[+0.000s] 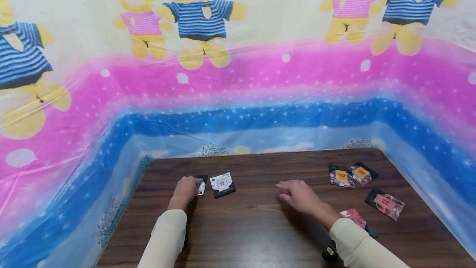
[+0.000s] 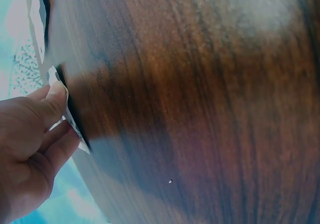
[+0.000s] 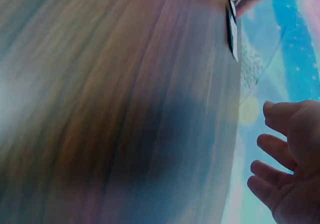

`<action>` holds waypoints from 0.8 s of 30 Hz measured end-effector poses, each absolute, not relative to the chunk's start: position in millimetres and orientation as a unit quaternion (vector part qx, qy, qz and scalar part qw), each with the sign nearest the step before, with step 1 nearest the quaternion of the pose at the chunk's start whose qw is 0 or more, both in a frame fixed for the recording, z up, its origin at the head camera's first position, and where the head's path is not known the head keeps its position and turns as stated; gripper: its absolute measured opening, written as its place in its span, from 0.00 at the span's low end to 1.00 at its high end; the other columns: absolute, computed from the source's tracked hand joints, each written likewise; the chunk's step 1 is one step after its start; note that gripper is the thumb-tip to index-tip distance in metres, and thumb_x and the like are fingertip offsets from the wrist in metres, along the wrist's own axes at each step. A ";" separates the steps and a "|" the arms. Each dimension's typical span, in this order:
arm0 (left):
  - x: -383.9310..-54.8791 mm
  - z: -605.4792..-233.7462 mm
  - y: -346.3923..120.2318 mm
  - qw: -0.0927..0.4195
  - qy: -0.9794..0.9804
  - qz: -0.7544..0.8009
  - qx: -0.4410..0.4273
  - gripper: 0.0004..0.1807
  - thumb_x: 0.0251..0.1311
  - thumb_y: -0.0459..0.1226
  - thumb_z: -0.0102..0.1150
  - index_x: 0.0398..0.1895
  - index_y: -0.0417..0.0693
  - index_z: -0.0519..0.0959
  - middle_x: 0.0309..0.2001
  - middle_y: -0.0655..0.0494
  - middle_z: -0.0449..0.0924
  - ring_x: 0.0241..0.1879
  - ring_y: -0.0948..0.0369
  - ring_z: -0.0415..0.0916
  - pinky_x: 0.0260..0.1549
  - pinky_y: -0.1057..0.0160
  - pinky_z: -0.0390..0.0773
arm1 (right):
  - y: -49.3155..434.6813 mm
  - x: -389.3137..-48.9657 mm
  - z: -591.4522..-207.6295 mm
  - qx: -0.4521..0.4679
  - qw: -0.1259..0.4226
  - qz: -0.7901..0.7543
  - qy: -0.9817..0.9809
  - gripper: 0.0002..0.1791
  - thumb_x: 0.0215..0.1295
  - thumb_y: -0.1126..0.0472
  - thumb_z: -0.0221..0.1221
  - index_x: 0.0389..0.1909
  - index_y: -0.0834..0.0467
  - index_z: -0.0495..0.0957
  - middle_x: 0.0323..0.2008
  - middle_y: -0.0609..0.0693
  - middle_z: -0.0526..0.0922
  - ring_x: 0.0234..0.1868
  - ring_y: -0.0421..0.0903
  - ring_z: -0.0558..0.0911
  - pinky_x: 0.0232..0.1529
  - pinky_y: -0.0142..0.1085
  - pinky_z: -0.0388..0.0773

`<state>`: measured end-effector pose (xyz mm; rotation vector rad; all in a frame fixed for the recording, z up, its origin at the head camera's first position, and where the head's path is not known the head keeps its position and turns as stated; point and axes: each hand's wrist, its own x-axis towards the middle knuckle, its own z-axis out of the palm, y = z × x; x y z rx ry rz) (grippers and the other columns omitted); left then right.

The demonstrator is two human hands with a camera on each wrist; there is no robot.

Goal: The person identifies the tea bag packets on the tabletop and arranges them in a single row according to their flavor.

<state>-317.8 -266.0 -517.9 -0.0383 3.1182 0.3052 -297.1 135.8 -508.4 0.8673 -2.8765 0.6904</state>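
Note:
At the far left of the table, my left hand (image 1: 186, 189) grips a flat black-and-white sachet (image 1: 202, 185), partly covered by the fingers. Thumb and fingertips sit at this sachet (image 2: 72, 115) in the left wrist view, and it lies close against the wood. Just right of it is a second black-and-white sachet (image 1: 222, 184) with a printed label, lying flat. My right hand (image 1: 299, 195) hovers over the middle of the table, fingers spread loosely, holding nothing. In the right wrist view the same hand (image 3: 287, 159) shows slightly bent, parted fingers.
Two sachets with orange labels (image 1: 341, 175) overlap at the back right of the brown wooden table (image 1: 253, 226). Nearer lies a red-and-black sachet (image 1: 386, 204). Another red sachet (image 1: 353, 217) is partly hidden by the right forearm. A bear-print cloth (image 1: 260, 69) surrounds the table's far edges.

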 end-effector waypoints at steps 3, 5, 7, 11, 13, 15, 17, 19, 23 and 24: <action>-318.8 -517.9 -268.4 0.006 0.995 0.102 -0.011 0.22 0.64 0.33 0.67 0.62 0.51 0.82 0.60 0.37 0.81 0.49 0.44 0.84 0.46 0.49 0.83 | 153.7 -293.8 -509.9 0.270 0.019 0.218 -0.938 0.21 0.70 0.59 0.64 0.63 0.57 0.81 0.61 0.57 0.83 0.63 0.57 0.81 0.62 0.57 0.75; -319.4 -517.7 -269.5 0.006 0.995 0.103 -0.010 0.23 0.64 0.33 0.67 0.62 0.51 0.82 0.60 0.37 0.81 0.52 0.43 0.83 0.50 0.46 0.82 | 164.4 -292.4 -510.0 0.264 0.011 0.215 -0.940 0.21 0.70 0.59 0.64 0.63 0.57 0.81 0.61 0.57 0.83 0.63 0.58 0.81 0.62 0.57 0.75; -319.7 -518.0 -269.8 0.005 0.994 0.104 -0.012 0.23 0.64 0.33 0.67 0.62 0.51 0.83 0.60 0.38 0.82 0.54 0.42 0.82 0.52 0.45 0.81 | 174.7 -291.5 -511.5 0.262 0.004 0.212 -0.942 0.21 0.69 0.60 0.64 0.62 0.57 0.81 0.61 0.56 0.84 0.62 0.58 0.82 0.61 0.58 0.75; -318.0 -520.1 -268.1 0.006 0.995 0.103 -0.011 0.23 0.64 0.33 0.66 0.63 0.51 0.82 0.59 0.36 0.81 0.50 0.44 0.83 0.48 0.48 0.83 | 195.8 -287.3 -515.4 0.259 -0.006 0.203 -0.944 0.21 0.68 0.60 0.65 0.61 0.57 0.82 0.59 0.57 0.85 0.60 0.58 0.83 0.59 0.57 0.77; -316.1 -521.2 -266.6 0.007 0.994 0.104 -0.008 0.22 0.65 0.32 0.65 0.63 0.50 0.82 0.59 0.35 0.81 0.48 0.44 0.83 0.45 0.49 0.83 | 207.2 -283.6 -517.5 0.253 -0.013 0.199 -0.947 0.21 0.68 0.60 0.65 0.61 0.57 0.82 0.59 0.57 0.85 0.60 0.58 0.83 0.58 0.56 0.78; -314.3 -521.7 -265.2 0.009 0.994 0.107 -0.004 0.22 0.65 0.32 0.65 0.63 0.50 0.82 0.58 0.34 0.81 0.48 0.45 0.83 0.43 0.49 0.83 | 219.0 -279.3 -518.7 0.244 -0.021 0.200 -0.949 0.22 0.67 0.59 0.66 0.61 0.57 0.82 0.59 0.57 0.85 0.60 0.58 0.83 0.56 0.55 0.79; -313.0 -521.6 -264.5 0.009 0.994 0.109 0.000 0.22 0.65 0.32 0.64 0.62 0.49 0.82 0.58 0.34 0.81 0.44 0.46 0.83 0.41 0.51 0.83 | 230.3 -275.3 -519.2 0.235 -0.029 0.204 -0.950 0.22 0.67 0.59 0.66 0.61 0.57 0.82 0.59 0.58 0.85 0.60 0.58 0.83 0.56 0.55 0.80; -312.9 -520.8 -264.8 0.009 0.994 0.111 0.002 0.22 0.66 0.32 0.64 0.63 0.49 0.82 0.58 0.34 0.81 0.39 0.48 0.83 0.39 0.52 0.82 | 240.5 -272.5 -518.6 0.233 -0.032 0.202 -0.951 0.22 0.67 0.59 0.66 0.61 0.56 0.82 0.58 0.58 0.85 0.59 0.58 0.83 0.55 0.55 0.80; -314.8 -517.8 -267.6 0.008 0.994 0.110 0.001 0.22 0.66 0.32 0.64 0.63 0.49 0.82 0.58 0.34 0.81 0.37 0.49 0.83 0.39 0.52 0.83 | 256.8 -270.4 -516.8 0.232 -0.043 0.189 -0.953 0.22 0.66 0.57 0.67 0.60 0.54 0.83 0.56 0.56 0.87 0.57 0.57 0.85 0.53 0.53 0.81; -315.3 -516.6 -268.3 0.009 0.994 0.110 -0.001 0.22 0.66 0.33 0.65 0.63 0.50 0.82 0.59 0.35 0.81 0.39 0.48 0.84 0.41 0.51 0.83 | 260.1 -270.2 -516.3 0.231 -0.046 0.186 -0.954 0.21 0.65 0.57 0.67 0.59 0.54 0.84 0.56 0.55 0.87 0.57 0.56 0.85 0.53 0.52 0.82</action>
